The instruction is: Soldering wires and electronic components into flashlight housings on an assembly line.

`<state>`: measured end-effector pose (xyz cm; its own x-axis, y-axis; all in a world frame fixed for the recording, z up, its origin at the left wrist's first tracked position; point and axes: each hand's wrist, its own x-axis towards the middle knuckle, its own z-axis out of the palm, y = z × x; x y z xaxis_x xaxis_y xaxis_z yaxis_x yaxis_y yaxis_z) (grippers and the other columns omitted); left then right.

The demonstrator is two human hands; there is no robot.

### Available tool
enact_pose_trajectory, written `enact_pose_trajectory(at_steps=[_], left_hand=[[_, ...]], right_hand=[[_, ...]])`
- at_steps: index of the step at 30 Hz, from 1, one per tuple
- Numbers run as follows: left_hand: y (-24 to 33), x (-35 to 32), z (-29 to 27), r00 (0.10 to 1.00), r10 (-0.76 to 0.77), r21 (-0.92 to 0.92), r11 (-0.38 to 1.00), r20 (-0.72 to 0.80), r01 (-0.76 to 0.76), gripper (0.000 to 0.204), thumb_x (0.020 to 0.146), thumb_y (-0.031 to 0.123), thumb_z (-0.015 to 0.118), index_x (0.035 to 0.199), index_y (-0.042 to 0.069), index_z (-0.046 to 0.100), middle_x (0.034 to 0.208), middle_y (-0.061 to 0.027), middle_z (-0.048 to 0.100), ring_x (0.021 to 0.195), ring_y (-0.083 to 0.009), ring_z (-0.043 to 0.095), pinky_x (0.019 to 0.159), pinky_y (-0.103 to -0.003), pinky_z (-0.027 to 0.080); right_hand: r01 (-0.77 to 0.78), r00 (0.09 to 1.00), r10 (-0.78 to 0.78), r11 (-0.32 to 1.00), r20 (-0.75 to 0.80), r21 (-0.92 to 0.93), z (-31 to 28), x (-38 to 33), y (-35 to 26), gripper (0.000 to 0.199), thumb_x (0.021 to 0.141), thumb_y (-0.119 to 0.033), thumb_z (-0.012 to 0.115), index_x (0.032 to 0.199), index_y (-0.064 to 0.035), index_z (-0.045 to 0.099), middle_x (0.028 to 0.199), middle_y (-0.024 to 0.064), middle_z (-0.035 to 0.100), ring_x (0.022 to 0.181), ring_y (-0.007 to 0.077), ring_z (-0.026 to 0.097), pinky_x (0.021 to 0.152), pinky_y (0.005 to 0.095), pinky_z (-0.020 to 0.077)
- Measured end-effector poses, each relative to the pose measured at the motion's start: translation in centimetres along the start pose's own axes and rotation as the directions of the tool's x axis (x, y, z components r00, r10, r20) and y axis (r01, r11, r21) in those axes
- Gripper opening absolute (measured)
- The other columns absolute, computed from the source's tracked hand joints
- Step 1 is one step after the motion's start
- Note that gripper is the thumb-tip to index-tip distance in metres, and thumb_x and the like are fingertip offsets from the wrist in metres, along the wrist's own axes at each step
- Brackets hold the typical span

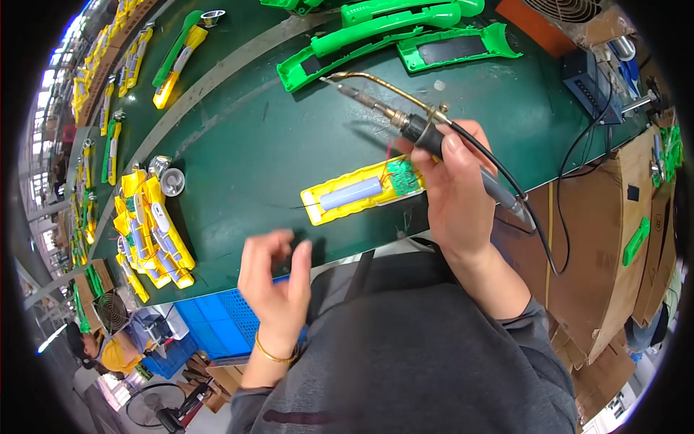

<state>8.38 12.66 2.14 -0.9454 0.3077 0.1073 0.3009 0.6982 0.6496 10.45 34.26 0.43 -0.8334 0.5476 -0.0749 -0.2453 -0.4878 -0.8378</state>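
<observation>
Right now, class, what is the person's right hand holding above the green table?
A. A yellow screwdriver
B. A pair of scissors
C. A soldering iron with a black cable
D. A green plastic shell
C: the right hand grips a soldering iron by its dark handle, its metal tip pointing away over the green table, beyond the open yellow case.

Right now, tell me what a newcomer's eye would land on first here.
First, the soldering iron gripped in the right hand, its tip raised over the green table. Just below it lies an open yellow casing showing a pale battery cell and a small green circuit board. The left hand hovers empty at the table's near edge, and a heap of yellow casings sits at far left.
</observation>
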Motion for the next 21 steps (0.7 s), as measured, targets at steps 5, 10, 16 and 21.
enact_pose_trajectory(at_steps=[5, 10, 16, 21], left_hand=[[-0.5, 2.8, 2.2, 0.994, -0.103, -0.173, 0.979, 0.028, 0.106, 0.04, 0.071, 0.006, 0.072, 0.108, 0.002, 0.059, 0.097, -0.0086, 0.058, 0.084, -0.019, 0.054, 0.07, -0.026, 0.043], [3.6, 5.1, 5.8, 0.971, 0.237, -0.243, 0.943, 0.007, -0.228, 0.039, 0.067, 0.005, 0.073, 0.104, 0.004, 0.06, 0.092, -0.0081, 0.065, 0.091, -0.0262, 0.058, 0.074, -0.032, 0.045], [4.1, 6.3, 7.2, 0.922, 0.384, -0.268, 0.884, -0.048, -0.382, 0.017, 0.067, 0.001, 0.071, 0.083, 0.006, 0.066, 0.079, -0.0062, 0.065, 0.07, -0.0217, 0.057, 0.068, -0.031, 0.044], [4.5, 5.4, 6.9, 0.894, 0.448, -0.22, 0.873, 0.01, -0.435, 0.015, 0.067, -0.004, 0.069, 0.078, 0.005, 0.065, 0.074, -0.0065, 0.061, 0.067, -0.021, 0.055, 0.063, -0.031, 0.044]], right_hand=[[0.007, 0.997, 0.003, 0.992, -0.074, 0.125, 0.2, -0.2, 1.2, 0.019, 0.09, -0.017, 0.051, 0.099, -0.0016, 0.048, 0.09, 0.0083, 0.059, 0.085, 0.0143, 0.057, 0.087, 0.034, 0.0444], [-0.002, 0.985, 0.038, 0.979, -0.169, 0.204, 1.4, -0.1, 1.4, 0.021, 0.089, -0.017, 0.056, 0.099, -0.0012, 0.047, 0.091, 0.0075, 0.056, 0.084, 0.0141, 0.057, 0.08, 0.0282, 0.0448], [0.068, 0.986, -0.031, 0.971, -0.162, 0.229, 1.4, -0.2, 1.4, 0.02, 0.089, -0.016, 0.056, 0.1, -0.0012, 0.048, 0.091, 0.0069, 0.056, 0.084, 0.0121, 0.056, 0.077, 0.0259, 0.0443], [0.06, 0.99, -0.026, 0.967, -0.139, 0.248, 0.9, -0.1, 1.3, 0.019, 0.089, -0.014, 0.057, 0.101, -0.0006, 0.05, 0.091, 0.0069, 0.057, 0.083, 0.0111, 0.058, 0.076, 0.0246, 0.0462]])
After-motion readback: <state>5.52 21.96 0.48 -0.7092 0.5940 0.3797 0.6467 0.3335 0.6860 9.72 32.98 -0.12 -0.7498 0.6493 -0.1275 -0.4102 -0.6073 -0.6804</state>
